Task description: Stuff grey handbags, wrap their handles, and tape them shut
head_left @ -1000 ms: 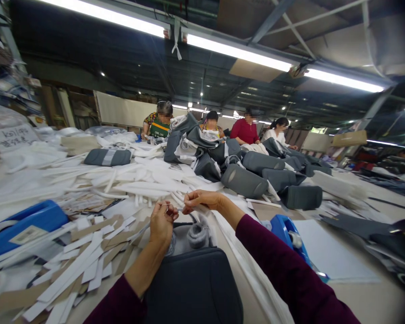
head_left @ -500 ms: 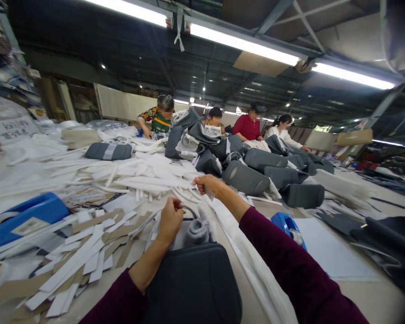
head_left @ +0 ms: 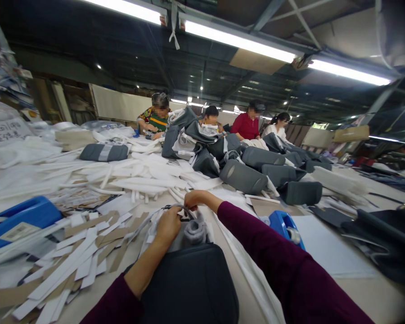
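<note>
A dark grey bag [head_left: 195, 283] lies right in front of me. At its far end sits a rolled strap in grey wrapping [head_left: 194, 231], with a thin, curved grey handle [head_left: 187, 211] just beyond it. My left hand [head_left: 168, 225] is closed at the left side of this handle, its fingers curled round it. Over the handle's far side, my right hand [head_left: 195, 199] is closed with the fingertips pointing down. Whatever those fingers hold is too small to make out. The two hands are close together.
Loose white and brown card strips [head_left: 87, 252] lie left, by a blue tape dispenser [head_left: 23, 222]. Another blue dispenser [head_left: 285, 228] stands right, beside white sheets [head_left: 330, 247]. Grey bags [head_left: 243, 175] and white padding tubes [head_left: 148, 175] are heaped ahead. Several people work across the table.
My right hand has come down and left to the handle, beside my left hand. My left hand has shifted slightly and closed at the handle. The bag stays in place.
</note>
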### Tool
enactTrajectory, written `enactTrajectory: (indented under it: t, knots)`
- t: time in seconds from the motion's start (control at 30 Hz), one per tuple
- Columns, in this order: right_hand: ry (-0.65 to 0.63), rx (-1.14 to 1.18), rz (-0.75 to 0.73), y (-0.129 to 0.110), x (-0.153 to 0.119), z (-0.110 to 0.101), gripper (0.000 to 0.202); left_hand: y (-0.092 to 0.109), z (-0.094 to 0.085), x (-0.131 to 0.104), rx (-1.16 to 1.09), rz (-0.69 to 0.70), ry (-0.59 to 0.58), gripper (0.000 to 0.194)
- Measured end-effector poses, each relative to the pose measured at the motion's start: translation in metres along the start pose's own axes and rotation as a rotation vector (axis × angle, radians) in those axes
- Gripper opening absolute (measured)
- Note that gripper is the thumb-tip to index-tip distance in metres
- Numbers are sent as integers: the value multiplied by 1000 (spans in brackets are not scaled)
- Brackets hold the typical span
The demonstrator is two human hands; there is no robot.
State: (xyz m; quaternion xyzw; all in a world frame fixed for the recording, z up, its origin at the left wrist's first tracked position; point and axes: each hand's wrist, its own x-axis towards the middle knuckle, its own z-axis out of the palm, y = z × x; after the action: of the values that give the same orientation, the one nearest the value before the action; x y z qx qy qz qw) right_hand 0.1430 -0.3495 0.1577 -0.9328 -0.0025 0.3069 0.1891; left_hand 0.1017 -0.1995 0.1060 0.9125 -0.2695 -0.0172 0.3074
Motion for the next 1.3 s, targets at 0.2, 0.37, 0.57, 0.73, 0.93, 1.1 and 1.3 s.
enactTrajectory:
  t: [0.2, 0.37, 0.57, 0.73, 0.93, 1.1, 1.3]
  knots:
    - [-69, 78, -114, 9, -8, -6, 25, -1, 6, 8, 0, -102, 20, 21]
    - [-14, 206, -118, 11, -21, 1, 30, 9, 9, 4, 46, -145, 76, 5]
    - [117, 333, -30, 10, -38, -1, 19, 9, 6, -3, -55, -4, 172, 2]
    - [145, 549, -117, 18, -55, 9, 30, 9, 2, -10, -327, 124, 260, 3]
    - [29, 1186, -350, 40, -58, 25, 28, 7, -2, -10, -740, 114, 252, 8]
    - [155, 1200, -344, 50, -48, 38, 26, 2, -2, -9, -960, 77, 232, 21]
    - [486, 1085, -419, 49, -34, 52, 23, 3, -7, -13, -1072, 42, 257, 38]
